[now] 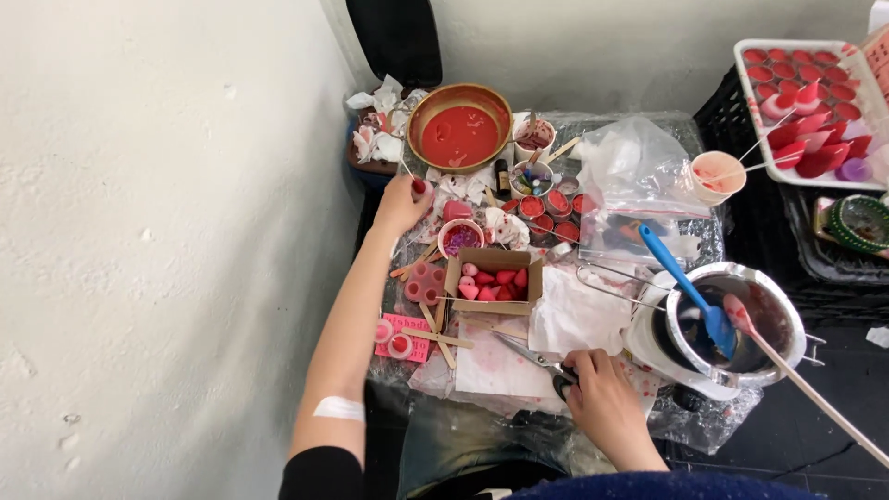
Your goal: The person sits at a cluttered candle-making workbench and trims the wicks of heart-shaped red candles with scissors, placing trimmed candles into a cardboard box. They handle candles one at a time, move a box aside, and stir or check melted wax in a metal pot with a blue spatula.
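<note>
Two hands at work: nearest me, my right hand point(602, 393) curls over the scissors point(542, 359) at six o'clock, gripping their handles. Stiff metal; take them by the loops. Farther off, at eleven o'clock, my left hand point(400, 202) pinches a small red candle point(419, 185), probably light, brittle wax, below the brass bowl point(459, 127).

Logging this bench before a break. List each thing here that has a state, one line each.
left hand: stretched out, pinching a small red piece on a thin stick
right hand: resting on the scissors
scissors: flat on the table, blades look shut
gold bowl: holds red wax
metal pot: dark liquid inside, blue spatula leaning in it
cardboard box: open, holding pink and red pieces
plastic bag: crumpled
white tray: full of red pieces
</note>
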